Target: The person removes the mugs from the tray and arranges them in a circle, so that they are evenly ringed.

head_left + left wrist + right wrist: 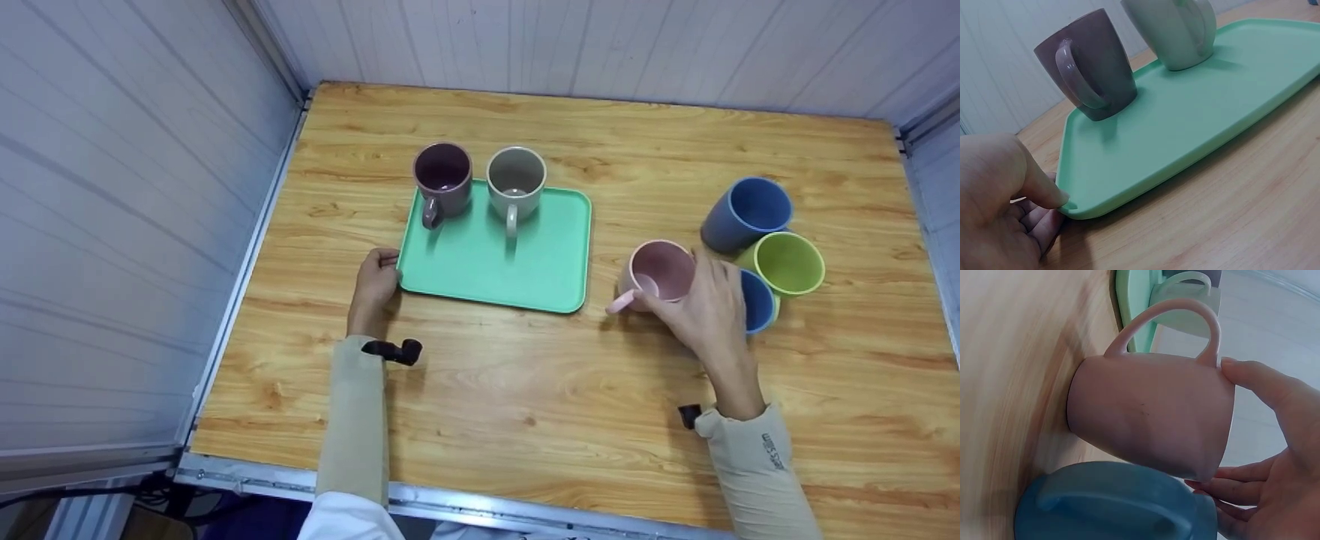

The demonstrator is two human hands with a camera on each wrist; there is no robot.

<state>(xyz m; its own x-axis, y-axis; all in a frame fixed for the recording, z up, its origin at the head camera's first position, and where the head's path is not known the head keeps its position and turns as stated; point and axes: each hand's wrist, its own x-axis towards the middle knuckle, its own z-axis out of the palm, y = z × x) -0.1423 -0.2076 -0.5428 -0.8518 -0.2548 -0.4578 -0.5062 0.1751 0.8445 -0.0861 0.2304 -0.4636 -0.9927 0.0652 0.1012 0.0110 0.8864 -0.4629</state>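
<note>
My left hand (376, 283) pinches the front left corner of a green tray (1129, 163), thumb on the rim and fingers beneath. On the back of the tray stand a dark purple mug (453, 196) and a grey mug (525, 202), their handles toward the front. Right of the tray, my right hand (709, 307) grips a pink mug (1145, 410) by its rim, with the thumb near the handle and the fingers on the far side. The pink mug is upright, its handle pointing front left. A blue mug (1112, 506) sits close beside those fingers, partly hidden by the hand in the head view.
Behind the right hand, another blue mug (727, 221) and a yellow-green mug (787, 266) stand close together with the nearer blue one. The wooden table (525, 397) is bounded by pale panel walls (600, 52) at the back and sides, and a metal edge (480, 510) in front.
</note>
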